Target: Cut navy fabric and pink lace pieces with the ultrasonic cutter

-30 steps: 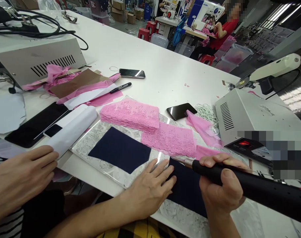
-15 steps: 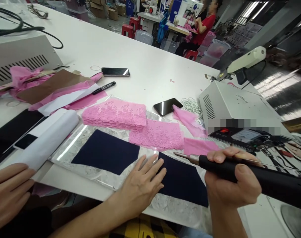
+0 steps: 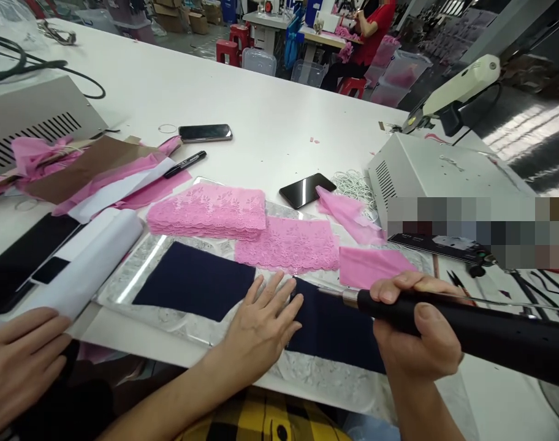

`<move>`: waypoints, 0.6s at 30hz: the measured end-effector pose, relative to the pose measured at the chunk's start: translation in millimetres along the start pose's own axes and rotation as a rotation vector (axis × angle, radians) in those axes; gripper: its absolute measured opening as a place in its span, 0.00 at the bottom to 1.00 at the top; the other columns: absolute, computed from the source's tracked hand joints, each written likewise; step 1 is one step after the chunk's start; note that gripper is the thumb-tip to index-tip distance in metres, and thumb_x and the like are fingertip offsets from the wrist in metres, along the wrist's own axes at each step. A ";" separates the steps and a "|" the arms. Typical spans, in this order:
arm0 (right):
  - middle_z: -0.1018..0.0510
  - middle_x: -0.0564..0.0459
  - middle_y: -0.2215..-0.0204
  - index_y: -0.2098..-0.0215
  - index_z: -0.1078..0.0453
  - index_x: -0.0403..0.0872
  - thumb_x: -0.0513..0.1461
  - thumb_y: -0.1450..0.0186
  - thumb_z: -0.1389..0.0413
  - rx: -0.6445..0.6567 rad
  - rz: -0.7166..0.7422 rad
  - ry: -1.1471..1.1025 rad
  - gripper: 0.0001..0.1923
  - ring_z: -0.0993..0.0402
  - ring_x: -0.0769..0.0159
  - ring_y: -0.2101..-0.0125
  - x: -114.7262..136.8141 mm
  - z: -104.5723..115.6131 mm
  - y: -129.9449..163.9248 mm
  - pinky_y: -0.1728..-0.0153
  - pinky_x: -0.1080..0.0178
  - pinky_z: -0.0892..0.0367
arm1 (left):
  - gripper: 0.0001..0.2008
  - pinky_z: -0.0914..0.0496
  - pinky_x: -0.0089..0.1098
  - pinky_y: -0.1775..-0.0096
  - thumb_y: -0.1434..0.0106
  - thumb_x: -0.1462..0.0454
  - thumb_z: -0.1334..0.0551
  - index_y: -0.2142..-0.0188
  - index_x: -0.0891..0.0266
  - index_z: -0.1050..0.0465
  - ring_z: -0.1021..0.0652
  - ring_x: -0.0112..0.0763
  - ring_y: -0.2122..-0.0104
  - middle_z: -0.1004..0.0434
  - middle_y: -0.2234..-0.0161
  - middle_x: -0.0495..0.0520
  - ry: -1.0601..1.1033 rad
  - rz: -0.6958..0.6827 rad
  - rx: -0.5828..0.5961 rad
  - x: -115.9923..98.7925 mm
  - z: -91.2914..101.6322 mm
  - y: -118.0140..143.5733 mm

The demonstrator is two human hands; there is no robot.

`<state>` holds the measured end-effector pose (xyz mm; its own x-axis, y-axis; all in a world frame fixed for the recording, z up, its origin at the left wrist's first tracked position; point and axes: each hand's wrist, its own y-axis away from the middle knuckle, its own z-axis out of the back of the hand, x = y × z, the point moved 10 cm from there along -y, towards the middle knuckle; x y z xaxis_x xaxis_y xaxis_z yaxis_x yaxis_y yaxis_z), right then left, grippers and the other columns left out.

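Observation:
My left hand [image 3: 265,321] lies flat with its fingers spread, across the gap between two navy cloth pieces. One navy piece [image 3: 192,282] is to its left, and the other navy piece [image 3: 334,318] runs from under its fingertips to the right. My right hand [image 3: 412,324] grips a thick black hand tool [image 3: 482,327] with a slim pointed metal tip. That tip is over the right navy piece near its upper edge; whether it touches cannot be made out. Pink lace [image 3: 289,245] lies just beyond, beside a thicker lace stack [image 3: 206,211].
Under the cloth is a clear-edged board [image 3: 187,331]. A co-worker's hand [image 3: 26,349] rests by a white roll [image 3: 95,257] at left. Around stand a phone [image 3: 307,190], a second phone [image 3: 206,133], a marker [image 3: 185,164], pink scraps [image 3: 371,266] and a grey machine box [image 3: 445,177].
The tool in my right hand has shifted slightly left and down, its tip moving from the navy piece's upper edge onto the cloth area. My left hand stays almost in place. The view has shifted slightly.

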<state>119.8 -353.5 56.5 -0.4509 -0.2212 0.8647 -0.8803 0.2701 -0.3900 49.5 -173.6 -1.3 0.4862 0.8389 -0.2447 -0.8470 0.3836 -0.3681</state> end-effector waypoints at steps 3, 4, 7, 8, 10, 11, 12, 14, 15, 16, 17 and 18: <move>0.29 0.57 0.74 0.72 0.32 0.46 0.38 0.50 0.43 -0.016 0.005 0.010 0.07 0.33 0.71 0.81 -0.1 -0.4 0.0 0.79 0.61 0.33 | 0.16 0.36 0.51 0.42 0.30 0.62 0.46 0.46 0.62 0.30 0.33 0.48 0.39 0.30 0.42 0.58 0.007 0.010 -0.002 0.5 3.1 -0.1; 0.29 0.57 0.74 0.73 0.32 0.46 0.38 0.50 0.43 -0.017 0.007 0.014 0.06 0.34 0.70 0.82 0.5 -0.6 -0.5 0.80 0.61 0.34 | 0.15 0.36 0.51 0.42 0.30 0.64 0.46 0.47 0.63 0.30 0.33 0.47 0.39 0.30 0.42 0.58 0.011 0.013 -0.017 0.7 6.5 0.3; 0.29 0.57 0.75 0.74 0.33 0.46 0.39 0.51 0.42 -0.015 -0.015 0.010 0.07 0.35 0.71 0.82 0.2 -3.1 -0.2 0.81 0.62 0.35 | 0.15 0.36 0.48 0.42 0.32 0.67 0.46 0.49 0.65 0.29 0.33 0.46 0.39 0.28 0.44 0.59 0.054 -0.014 -0.073 -1.5 20.3 4.5; 0.29 0.57 0.75 0.74 0.33 0.46 0.39 0.51 0.42 -0.008 -0.029 0.008 0.07 0.35 0.71 0.83 -0.7 -5.3 0.7 0.81 0.62 0.35 | 0.14 0.36 0.47 0.42 0.33 0.68 0.45 0.50 0.66 0.28 0.33 0.45 0.39 0.28 0.44 0.60 0.082 -0.035 -0.084 -3.3 24.6 6.8; 0.29 0.57 0.75 0.73 0.32 0.47 0.40 0.51 0.41 0.015 -0.047 -0.001 0.08 0.35 0.71 0.83 -2.6 -11.4 3.6 0.82 0.62 0.35 | 0.13 0.36 0.45 0.41 0.34 0.67 0.44 0.52 0.67 0.27 0.32 0.44 0.40 0.26 0.46 0.60 0.144 -0.082 -0.091 -7.2 30.7 12.0; 0.29 0.57 0.75 0.73 0.32 0.46 0.40 0.51 0.41 0.028 -0.055 -0.007 0.08 0.35 0.71 0.83 -3.7 -15.0 5.5 0.82 0.62 0.35 | 0.13 0.36 0.44 0.42 0.34 0.67 0.43 0.53 0.67 0.27 0.31 0.43 0.41 0.25 0.48 0.60 0.168 -0.099 -0.091 -8.7 32.6 14.5; 0.29 0.57 0.75 0.73 0.32 0.46 0.40 0.51 0.41 0.043 -0.064 -0.015 0.08 0.35 0.71 0.83 -5.2 -18.7 7.5 0.82 0.62 0.35 | 0.12 0.35 0.43 0.42 0.35 0.68 0.43 0.53 0.67 0.27 0.30 0.43 0.42 0.24 0.49 0.59 0.187 -0.112 -0.092 -9.7 34.0 16.7; 0.29 0.57 0.75 0.73 0.33 0.47 0.40 0.50 0.41 0.065 -0.095 -0.035 0.08 0.35 0.71 0.82 -9.8 -25.0 11.8 0.81 0.62 0.34 | 0.12 0.34 0.41 0.44 0.35 0.68 0.43 0.54 0.68 0.27 0.29 0.42 0.44 0.23 0.50 0.58 0.213 -0.132 -0.101 -11.4 35.8 19.8; 0.29 0.58 0.74 0.72 0.33 0.47 0.40 0.50 0.41 0.070 -0.116 -0.044 0.08 0.35 0.71 0.81 -12.7 -27.1 13.9 0.80 0.62 0.33 | 0.12 0.34 0.41 0.44 0.36 0.69 0.43 0.54 0.68 0.27 0.28 0.41 0.44 0.23 0.51 0.58 0.223 -0.137 -0.107 -11.7 36.3 20.7; 0.29 0.58 0.74 0.72 0.33 0.47 0.40 0.50 0.41 0.073 -0.136 -0.050 0.08 0.34 0.71 0.81 -15.3 -28.5 15.7 0.79 0.62 0.32 | 0.12 0.34 0.40 0.45 0.36 0.69 0.42 0.54 0.68 0.27 0.28 0.41 0.45 0.22 0.52 0.58 0.231 -0.138 -0.116 -11.7 36.9 21.1; 0.29 0.58 0.73 0.71 0.33 0.47 0.39 0.50 0.41 0.075 -0.152 -0.052 0.08 0.34 0.72 0.80 -17.4 -29.4 17.1 0.78 0.61 0.32 | 0.11 0.34 0.40 0.45 0.36 0.69 0.42 0.55 0.68 0.27 0.28 0.40 0.45 0.22 0.52 0.58 0.238 -0.135 -0.125 -11.3 37.4 21.2; 0.29 0.59 0.73 0.71 0.33 0.47 0.39 0.50 0.41 0.075 -0.162 -0.053 0.08 0.34 0.72 0.80 -18.7 -29.9 18.0 0.78 0.61 0.31 | 0.11 0.34 0.39 0.45 0.36 0.69 0.43 0.55 0.68 0.26 0.27 0.40 0.45 0.22 0.53 0.57 0.243 -0.132 -0.133 -10.9 37.8 21.0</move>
<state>116.8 -316.5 42.8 -0.3080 -0.3052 0.9011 -0.9496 0.1566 -0.2715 18.3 -160.1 27.5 0.6414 0.6616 -0.3885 -0.7451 0.4161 -0.5213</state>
